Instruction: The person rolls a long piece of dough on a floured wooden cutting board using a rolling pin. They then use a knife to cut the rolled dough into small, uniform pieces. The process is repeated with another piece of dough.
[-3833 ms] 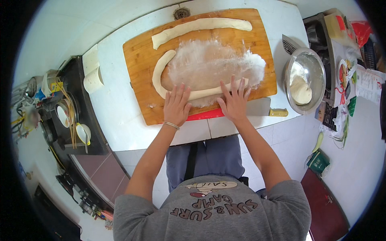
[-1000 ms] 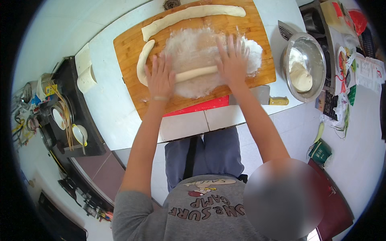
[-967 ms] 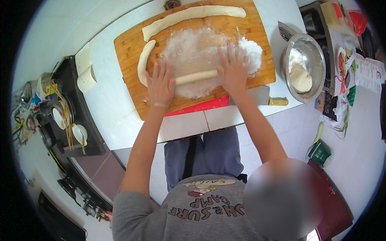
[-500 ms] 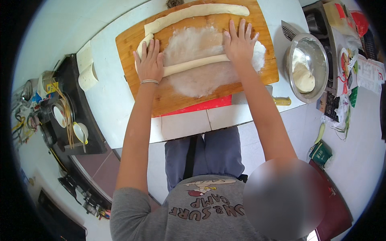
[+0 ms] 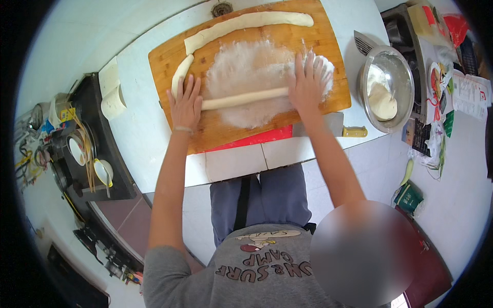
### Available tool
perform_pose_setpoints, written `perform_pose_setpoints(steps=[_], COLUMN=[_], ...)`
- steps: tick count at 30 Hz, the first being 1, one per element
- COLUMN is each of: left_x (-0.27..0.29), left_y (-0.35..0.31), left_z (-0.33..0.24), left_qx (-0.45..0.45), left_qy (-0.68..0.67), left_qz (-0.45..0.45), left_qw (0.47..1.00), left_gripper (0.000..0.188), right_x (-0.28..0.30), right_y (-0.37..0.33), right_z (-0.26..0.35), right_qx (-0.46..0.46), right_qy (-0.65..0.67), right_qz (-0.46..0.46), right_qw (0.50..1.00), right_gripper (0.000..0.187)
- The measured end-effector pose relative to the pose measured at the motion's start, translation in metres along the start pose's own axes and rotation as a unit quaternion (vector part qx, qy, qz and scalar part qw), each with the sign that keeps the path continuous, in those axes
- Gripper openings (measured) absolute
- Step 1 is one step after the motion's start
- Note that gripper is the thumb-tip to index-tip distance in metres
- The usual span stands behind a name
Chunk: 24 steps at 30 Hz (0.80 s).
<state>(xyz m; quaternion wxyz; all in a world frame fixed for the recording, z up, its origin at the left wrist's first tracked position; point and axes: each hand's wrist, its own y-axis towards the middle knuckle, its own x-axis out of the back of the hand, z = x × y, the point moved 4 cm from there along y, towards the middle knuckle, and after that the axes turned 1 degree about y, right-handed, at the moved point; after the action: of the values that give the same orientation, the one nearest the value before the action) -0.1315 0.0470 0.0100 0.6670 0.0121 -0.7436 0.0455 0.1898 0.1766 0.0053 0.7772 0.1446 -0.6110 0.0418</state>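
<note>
A long rope of dough (image 5: 246, 98) stretches across a floured wooden board (image 5: 208, 141). My left hand (image 5: 186, 105) lies flat over its left part, where the rope bends away and runs up toward the far side. On the right end rests my right hand (image 5: 306, 84), fingers stretched out and palm down, covering that end. A second, thicker dough roll (image 5: 249, 21) lies along the far edge of the board. White flour (image 5: 246, 59) is spread over the middle of the board and beyond my right fingers.
A cleaver (image 5: 354, 132) lies at the board's near right edge, beside a red sheet (image 5: 251, 138). To the right stands a metal bowl (image 5: 363, 84) with a dough lump (image 5: 382, 102), next to a slotted spatula (image 5: 363, 42). A black stove (image 5: 120, 179) with bowls and chopsticks is at left.
Both hands have moved nearer to me, rolling the dough rope toward the board's near edge. The bent left part of the rope now shows more, and more of the cleaver is uncovered.
</note>
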Motion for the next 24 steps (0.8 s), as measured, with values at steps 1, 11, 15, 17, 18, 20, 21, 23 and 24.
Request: perform_pose_setpoints(steps=[1,11,15,17,18,20,21,23,24], left_x=[0.004,-0.019,-0.011,-0.013,-0.013,-0.015,-0.013,-0.002,-0.005], left_y=[0.010,0.064,-0.038,-0.049,-0.050,-0.015,0.009,0.056,0.066], left_z=[-0.002,-0.112,-0.117,-0.113,-0.110,-0.094,-0.086,-0.069,-0.064], left_qx=[-0.003,0.056,-0.004,-0.013,-0.016,0.021,0.041,0.102,0.106], left_qy=[0.014,-0.010,-0.048,-0.034,-0.027,0.023,0.048,0.001,0.000], left_qz=[-0.008,-0.048,-0.005,0.005,0.012,-0.013,-0.023,-0.099,-0.104], left_qw=[1.000,0.997,0.999,0.999,0.999,0.999,0.998,0.990,0.989], left_gripper=[0.050,0.055,0.056,0.057,0.058,0.058,0.059,0.058,0.057], right_x=[-0.001,-0.007,0.016,0.022,0.021,0.013,0.006,-0.006,-0.009], right_y=[0.010,0.014,-0.063,-0.086,-0.080,-0.054,-0.031,0.024,0.041], right_z=[0.001,0.074,0.062,0.056,0.055,0.052,0.051,0.049,0.048], right_qx=[0.010,0.115,0.132,0.112,0.110,0.109,0.102,0.077,0.060], right_qy=[-0.011,0.071,0.074,0.086,0.074,0.048,0.026,0.000,-0.004], right_qz=[-0.010,-0.014,0.090,0.088,0.081,0.071,0.050,-0.011,-0.052], right_qw=[1.000,0.991,0.984,0.986,0.988,0.990,0.993,0.997,0.997], right_gripper=[0.060,0.058,0.057,0.057,0.056,0.055,0.055,0.055,0.055])
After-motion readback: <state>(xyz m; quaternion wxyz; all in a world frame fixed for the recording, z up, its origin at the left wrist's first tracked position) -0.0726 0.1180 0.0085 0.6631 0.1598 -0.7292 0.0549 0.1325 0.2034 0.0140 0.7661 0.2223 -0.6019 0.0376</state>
